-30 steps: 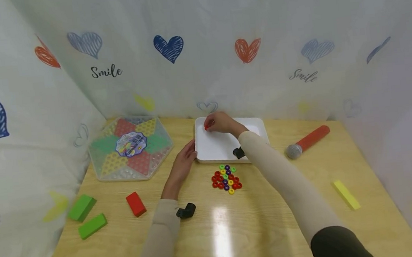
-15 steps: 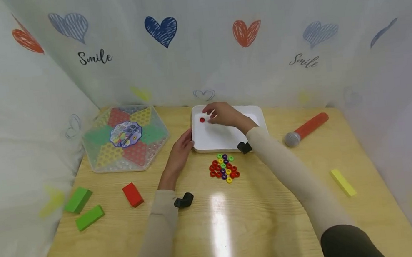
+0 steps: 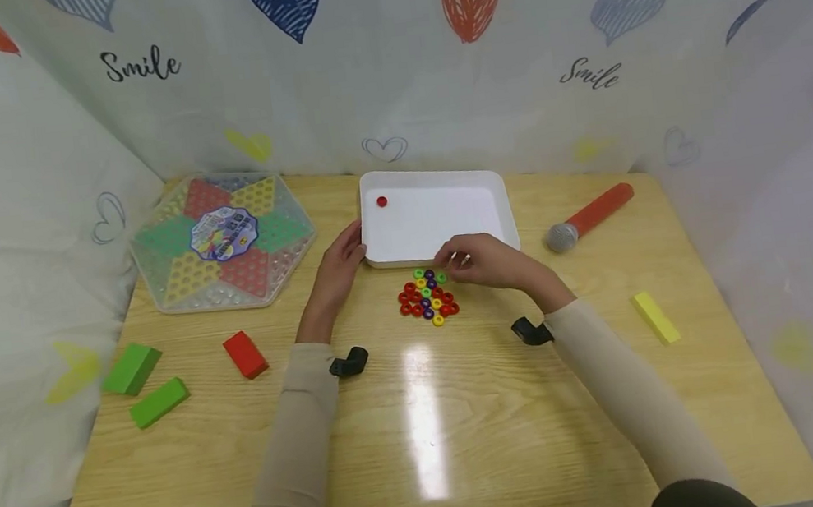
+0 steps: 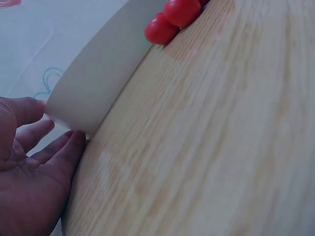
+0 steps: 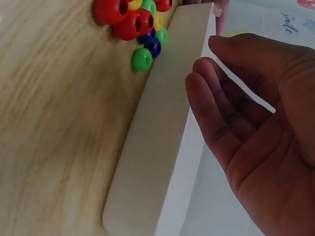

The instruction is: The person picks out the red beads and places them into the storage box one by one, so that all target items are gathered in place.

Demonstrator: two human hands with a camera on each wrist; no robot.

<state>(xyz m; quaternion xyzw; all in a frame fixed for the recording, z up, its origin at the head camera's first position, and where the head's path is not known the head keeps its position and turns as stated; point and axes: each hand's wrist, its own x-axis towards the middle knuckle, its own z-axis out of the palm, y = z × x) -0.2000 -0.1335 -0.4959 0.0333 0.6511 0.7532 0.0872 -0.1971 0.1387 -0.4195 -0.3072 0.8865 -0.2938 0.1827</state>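
Observation:
A white tray [image 3: 447, 212] lies at the back middle of the table, with one red bead [image 3: 382, 201] in its far left part. My left hand [image 3: 335, 267] rests at the tray's left side; in the left wrist view its thumb [image 4: 30, 109] touches the rim and the fingertips meet the near corner. Just in front of the tray sits a pile of red, yellow, green and purple beads [image 3: 410, 287]. My right hand [image 3: 488, 263] hovers at the tray's front edge beside the pile. In the right wrist view nothing shows between its thumb and fingers [image 5: 206, 105].
A Chinese checkers set [image 3: 222, 240] in a clear case lies left of the tray. Two green blocks [image 3: 132, 368] and a red block [image 3: 245, 355] are at the left. On the right are a red microphone [image 3: 592, 216] and a yellow block [image 3: 655, 317].
My right hand has let go of the red bead in the tray, then moved back toward the bead pile. The left hand stays at the tray's side. The head view has tilted down.

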